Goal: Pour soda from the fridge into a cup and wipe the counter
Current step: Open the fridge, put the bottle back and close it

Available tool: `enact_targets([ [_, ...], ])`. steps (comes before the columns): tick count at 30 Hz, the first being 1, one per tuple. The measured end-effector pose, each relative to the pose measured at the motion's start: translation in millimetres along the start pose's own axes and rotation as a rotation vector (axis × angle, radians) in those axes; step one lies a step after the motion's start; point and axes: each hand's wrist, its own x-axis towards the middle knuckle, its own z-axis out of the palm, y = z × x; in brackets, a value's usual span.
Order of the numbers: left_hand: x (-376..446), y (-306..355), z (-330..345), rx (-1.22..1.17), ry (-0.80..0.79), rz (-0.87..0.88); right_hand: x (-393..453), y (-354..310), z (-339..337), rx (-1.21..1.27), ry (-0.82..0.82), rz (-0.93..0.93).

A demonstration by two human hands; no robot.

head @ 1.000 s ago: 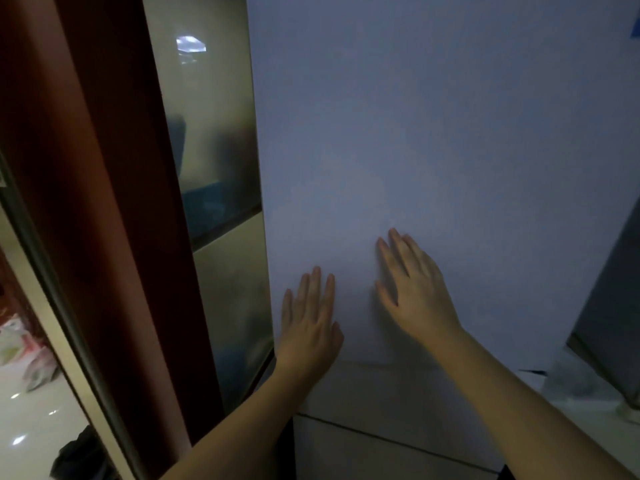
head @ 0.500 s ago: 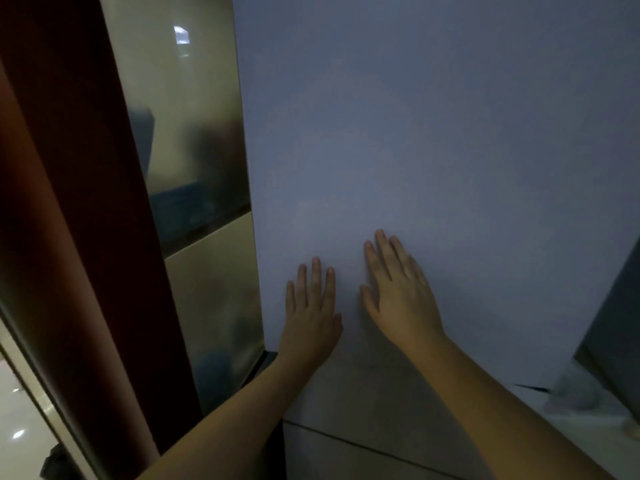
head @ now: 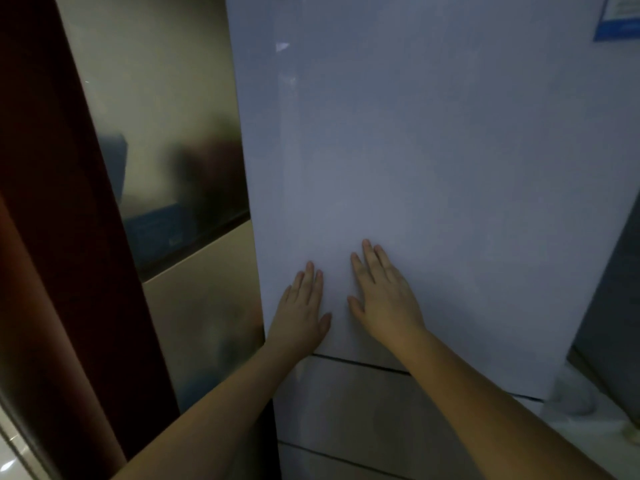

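Observation:
The white fridge door [head: 433, 168] fills most of the view and stands closed. My left hand [head: 301, 310] lies flat against its lower part near the left edge, fingers straight. My right hand [head: 384, 296] presses flat on the same door just to the right, fingers spread upward. Below the hands a dark seam [head: 363, 363] separates the upper door from a lower drawer front [head: 363, 410]. No soda, cup or cloth is visible.
A glossy beige tiled wall [head: 166, 133] stands left of the fridge, and a dark red door frame [head: 52, 202] lies further left. A blue sticker [head: 620, 19] sits at the door's top right. A grey appliance [head: 616, 306] and a pale counter [head: 595, 434] are at the right.
The view has shifted a little up and to the right. Both hands stay flat on the fridge door, in about the same place on it.

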Motion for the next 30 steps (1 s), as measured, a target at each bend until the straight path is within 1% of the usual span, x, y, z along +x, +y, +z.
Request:
enact_targets([
  [5,1.4,2.8,-24.4,-0.068,-0.098,-0.026,-7.1,-10.7,-17.1,0.129,-0.114,0.034],
  [8,-5.5,7.9,-41.8,-0.008,-0.128,-0.017,-16.8,-19.3,-27.1,0.133,-0.184,0.06],
  [12,-26.4,12.8,-58.8,0.068,-0.108,-0.024,-34.1,-33.4,-39.8,0.143,-0.235,0.119],
  [17,-61.8,8.0,-76.3,0.009,-0.159,-0.001,-62.9,-58.5,-53.5,0.106,-0.296,0.213],
  [20,-90.6,5.6,-89.6,-0.009,-0.135,0.039,-83.5,-77.9,-64.8,0.078,-0.326,0.257],
  [23,-122.7,1.5,-105.3,0.041,-0.093,0.073,-102.4,-102.1,-76.8,0.024,-0.321,0.298],
  [27,-172.2,-8.1,-123.4,0.094,-0.041,0.095,-134.0,-143.8,-87.6,-0.026,-0.32,0.3],
  [30,-204.7,-10.4,-133.0,0.067,-0.027,0.133,-160.4,-171.8,-97.4,-0.033,-0.313,0.31],
])
